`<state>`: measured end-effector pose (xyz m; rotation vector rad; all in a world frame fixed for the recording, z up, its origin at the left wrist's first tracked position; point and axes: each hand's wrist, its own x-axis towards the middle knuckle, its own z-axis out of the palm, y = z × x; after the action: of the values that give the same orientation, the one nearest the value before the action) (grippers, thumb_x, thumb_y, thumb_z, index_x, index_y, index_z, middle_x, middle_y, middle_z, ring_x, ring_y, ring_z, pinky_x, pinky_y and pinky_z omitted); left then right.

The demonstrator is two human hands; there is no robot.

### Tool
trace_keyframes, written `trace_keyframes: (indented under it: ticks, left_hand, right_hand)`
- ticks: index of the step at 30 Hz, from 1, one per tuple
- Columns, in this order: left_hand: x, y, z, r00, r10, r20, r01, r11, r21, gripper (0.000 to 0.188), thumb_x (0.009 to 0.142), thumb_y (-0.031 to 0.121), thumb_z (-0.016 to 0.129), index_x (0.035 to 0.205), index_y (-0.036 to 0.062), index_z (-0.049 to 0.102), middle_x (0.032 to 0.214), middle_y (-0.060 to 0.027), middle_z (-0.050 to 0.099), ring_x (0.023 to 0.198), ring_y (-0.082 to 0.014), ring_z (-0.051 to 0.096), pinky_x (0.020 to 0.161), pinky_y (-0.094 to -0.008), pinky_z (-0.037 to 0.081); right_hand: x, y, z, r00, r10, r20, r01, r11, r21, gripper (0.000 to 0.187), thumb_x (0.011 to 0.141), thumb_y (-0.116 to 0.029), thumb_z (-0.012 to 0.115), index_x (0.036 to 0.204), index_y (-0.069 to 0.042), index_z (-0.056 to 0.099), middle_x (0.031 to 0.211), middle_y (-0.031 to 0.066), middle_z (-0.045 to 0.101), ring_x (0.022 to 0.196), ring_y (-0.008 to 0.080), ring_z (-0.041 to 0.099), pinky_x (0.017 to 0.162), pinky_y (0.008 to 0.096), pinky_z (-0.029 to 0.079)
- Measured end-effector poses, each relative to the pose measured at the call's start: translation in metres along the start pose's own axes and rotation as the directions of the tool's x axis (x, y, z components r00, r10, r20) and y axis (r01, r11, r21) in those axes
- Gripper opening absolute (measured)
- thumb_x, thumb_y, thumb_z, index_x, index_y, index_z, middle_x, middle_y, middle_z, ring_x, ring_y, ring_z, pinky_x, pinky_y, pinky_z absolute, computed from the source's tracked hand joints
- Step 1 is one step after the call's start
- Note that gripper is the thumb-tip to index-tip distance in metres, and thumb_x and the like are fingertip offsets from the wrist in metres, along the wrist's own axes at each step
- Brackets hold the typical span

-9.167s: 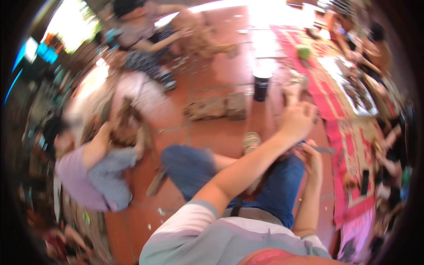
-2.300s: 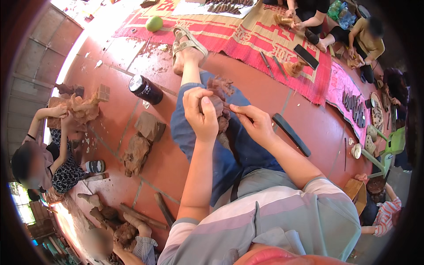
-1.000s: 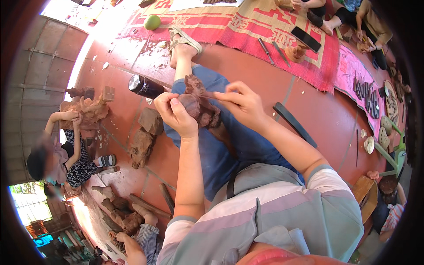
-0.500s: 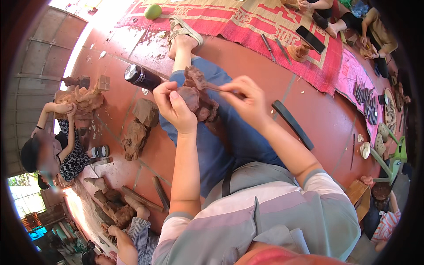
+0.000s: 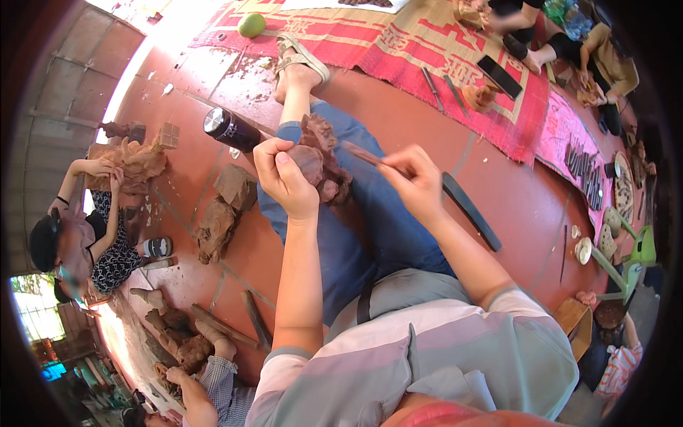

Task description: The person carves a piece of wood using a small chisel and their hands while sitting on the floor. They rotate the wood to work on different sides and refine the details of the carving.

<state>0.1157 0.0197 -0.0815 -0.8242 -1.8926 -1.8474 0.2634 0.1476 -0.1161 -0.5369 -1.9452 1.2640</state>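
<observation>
Over my lap, my left hand grips a reddish-brown carved figure by its left side; the fingers wrap behind it. The figure has a rounded lower body and a rough, knobbly top. To its right, my right hand pinches a slim brown stick-like tool, whose far end points at the figure with a small gap between them. A dark cylindrical flask with a silver lid lies just beyond my left hand. Blue trousers cover my legs beneath the work.
Rough brown wood chunks sit left on the tiled floor. A dark flat bar lies right of my leg. Ahead, a red patterned mat holds a green fruit, a phone and thin tools. Other people work at left and far right.
My right hand has drawn back to the right and slightly down, pulling the tool's end away from the figure. My left hand still holds the figure in nearly the same place.
</observation>
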Motion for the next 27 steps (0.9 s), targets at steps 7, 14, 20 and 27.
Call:
trace_keyframes:
  ticks: [7, 14, 20, 27]
  left_hand:
    - [0.004, -0.003, -0.001, 0.998, 0.055, -0.042, -0.054, 0.998, 0.038, 0.016, 0.090, 0.012, 0.045, 0.087, -0.0010, 0.054, 0.088, -0.0129, 0.054, 0.085, -0.0259, 0.055, 0.080, -0.0352, 0.044]
    - [0.002, -0.002, -0.001, 0.992, 0.120, -0.036, -0.118, 0.991, 0.061, 0.015, 0.088, 0.012, 0.048, 0.095, -0.0003, 0.053, 0.103, -0.0152, 0.047, 0.094, -0.0250, 0.049, 0.081, -0.0341, 0.043]
    - [-0.001, -0.010, 0.000, 0.996, 0.051, -0.071, -0.049, 0.998, 0.031, 0.020, 0.089, 0.017, 0.051, 0.101, 0.0012, 0.052, 0.106, -0.0151, 0.046, 0.098, -0.0246, 0.048, 0.082, -0.0321, 0.042]
    - [0.002, -0.004, 0.002, 0.992, 0.122, -0.033, -0.121, 0.992, 0.035, 0.021, 0.092, 0.019, 0.051, 0.103, 0.0010, 0.055, 0.110, -0.0152, 0.045, 0.090, -0.0224, 0.051, 0.075, -0.0316, 0.047]
  right_hand:
    - [0.042, -0.026, 0.050, 0.959, -0.276, 0.060, 0.266, 0.954, 0.136, 0.009, 0.077, -0.006, 0.077, 0.081, -0.004, 0.070, 0.077, 0.0071, 0.059, 0.067, 0.0196, 0.060, 0.059, 0.0303, 0.048]
    - [0.043, -0.020, 0.042, 0.952, -0.304, 0.014, 0.298, 0.941, 0.162, 0.013, 0.074, 0.000, 0.081, 0.078, -0.001, 0.069, 0.078, 0.0030, 0.059, 0.067, 0.0099, 0.056, 0.057, 0.0237, 0.043]
    - [0.032, -0.013, 0.036, 0.973, -0.225, 0.054, 0.214, 0.963, 0.164, 0.012, 0.075, -0.002, 0.080, 0.079, -0.001, 0.069, 0.081, 0.0034, 0.059, 0.067, 0.0093, 0.056, 0.056, 0.0239, 0.044]
    - [0.040, -0.029, 0.049, 0.976, -0.214, 0.033, 0.210, 0.973, 0.098, 0.012, 0.075, -0.004, 0.080, 0.083, -0.003, 0.071, 0.081, 0.0051, 0.061, 0.068, 0.0128, 0.059, 0.058, 0.0257, 0.047]
